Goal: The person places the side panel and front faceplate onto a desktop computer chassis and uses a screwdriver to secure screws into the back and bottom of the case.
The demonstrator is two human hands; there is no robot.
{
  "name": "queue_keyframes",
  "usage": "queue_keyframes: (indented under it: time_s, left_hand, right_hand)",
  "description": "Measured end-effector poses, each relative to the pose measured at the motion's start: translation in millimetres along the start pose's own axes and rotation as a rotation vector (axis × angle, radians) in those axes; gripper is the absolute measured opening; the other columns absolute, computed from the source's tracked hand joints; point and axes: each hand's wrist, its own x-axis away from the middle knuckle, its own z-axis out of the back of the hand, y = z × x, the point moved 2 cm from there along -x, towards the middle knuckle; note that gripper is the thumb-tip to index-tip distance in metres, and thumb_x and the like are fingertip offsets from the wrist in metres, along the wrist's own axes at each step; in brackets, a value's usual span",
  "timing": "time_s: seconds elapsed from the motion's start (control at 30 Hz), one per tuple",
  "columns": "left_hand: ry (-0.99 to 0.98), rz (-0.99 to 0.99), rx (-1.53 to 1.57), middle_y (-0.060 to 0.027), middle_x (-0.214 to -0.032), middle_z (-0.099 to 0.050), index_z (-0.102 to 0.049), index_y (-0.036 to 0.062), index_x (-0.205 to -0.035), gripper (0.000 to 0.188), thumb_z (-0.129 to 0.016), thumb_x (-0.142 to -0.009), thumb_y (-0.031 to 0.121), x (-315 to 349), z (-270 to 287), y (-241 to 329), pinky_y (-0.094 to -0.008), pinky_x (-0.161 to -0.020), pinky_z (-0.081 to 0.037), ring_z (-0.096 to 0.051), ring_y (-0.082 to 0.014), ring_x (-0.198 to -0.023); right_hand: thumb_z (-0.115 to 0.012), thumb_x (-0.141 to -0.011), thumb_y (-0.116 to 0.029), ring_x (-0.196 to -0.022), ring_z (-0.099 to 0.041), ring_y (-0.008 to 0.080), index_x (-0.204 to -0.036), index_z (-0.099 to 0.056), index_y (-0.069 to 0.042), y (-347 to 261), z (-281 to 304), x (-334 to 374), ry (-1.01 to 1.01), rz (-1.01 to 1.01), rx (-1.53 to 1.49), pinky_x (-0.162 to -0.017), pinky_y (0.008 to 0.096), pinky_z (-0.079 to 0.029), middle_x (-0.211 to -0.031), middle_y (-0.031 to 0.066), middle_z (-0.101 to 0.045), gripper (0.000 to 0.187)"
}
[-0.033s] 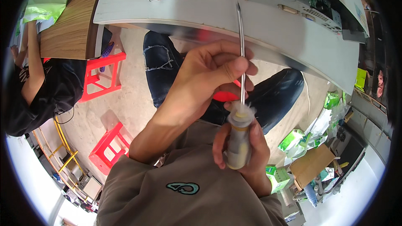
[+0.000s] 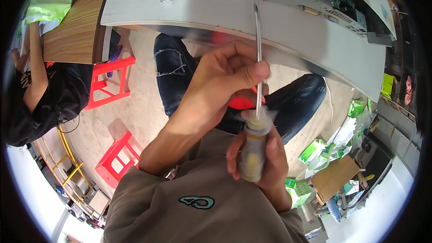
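My right hand (image 2: pixel 265 162) is clenched round the translucent yellowish plastic handle of a long steel-shafted screwdriver (image 2: pixel 254 146), held upright before my chest. My left hand (image 2: pixel 220 78) pinches its thin shaft between thumb and fingers. The tip meets the rear edge of a grey metal computer case (image 2: pixel 288 27) lying on the wooden table (image 2: pixel 67 31). Red plastic stools (image 2: pixel 110 78) stand on the floor below.
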Motion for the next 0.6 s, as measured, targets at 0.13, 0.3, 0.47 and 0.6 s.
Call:
queue_keyframes:
  time_s: [0.13,0.3,0.47,0.6]
  left_hand:
    - [0.019,0.018,0.069,-0.0039,-0.087,-0.062,-0.058,0.001,-0.102,0.03,-0.076,-0.087,0.019,-0.6,-2.1,2.2,-0.024,-0.062,-0.049,-0.06,-0.0107,-0.072]
    - [0.054,-0.072,-0.047,-0.0056,-0.09,-0.062,-0.055,0.0021,-0.108,0.033,-0.068,-0.092,0.028,4.1,-11.9,3.2,-0.0269,-0.07,-0.049,-0.06,-0.0127,-0.08]
    - [0.021,-0.109,-0.19,-0.0088,-0.092,-0.063,-0.056,0.0,-0.116,0.044,-0.052,-0.1,0.04,10.1,-10.3,5.5,-0.0291,-0.072,-0.05,-0.062,-0.0165,-0.081]
    - [0.08,-0.21,-0.17,-0.0109,-0.094,-0.065,-0.056,-0.0012,-0.122,0.047,-0.048,-0.102,0.041,9.1,-12.8,12.3,-0.0306,-0.073,-0.052,-0.064,-0.018,-0.08]
  right_hand:
    - [-0.059,-0.097,-0.026,-0.079,-0.064,0.0203,-0.143,-0.029,-0.001,2.0,3.4,8.8,0.086,0.081,0.408,-0.063,0.0278,-0.052,-0.107,0.0223,-0.06,0.06]
    - [-0.057,-0.096,-0.016,-0.069,-0.057,0.0122,-0.142,-0.033,-0.002,-3.2,1.5,16.8,0.23,0.11,0.518,-0.059,0.0239,-0.046,-0.096,0.0143,-0.059,0.054]
    - [-0.058,-0.093,-0.012,-0.066,-0.055,0.0105,-0.139,-0.037,-0.001,-1.8,14.0,24.6,0.217,0.17,0.664,-0.059,0.0228,-0.044,-0.092,0.0123,-0.059,0.051]
    - [-0.061,-0.091,-0.01,-0.066,-0.055,0.01,-0.136,-0.041,0.001,-3.0,24.1,35.4,0.216,0.192,0.792,-0.06,0.0228,-0.044,-0.09,0.0113,-0.061,0.05]
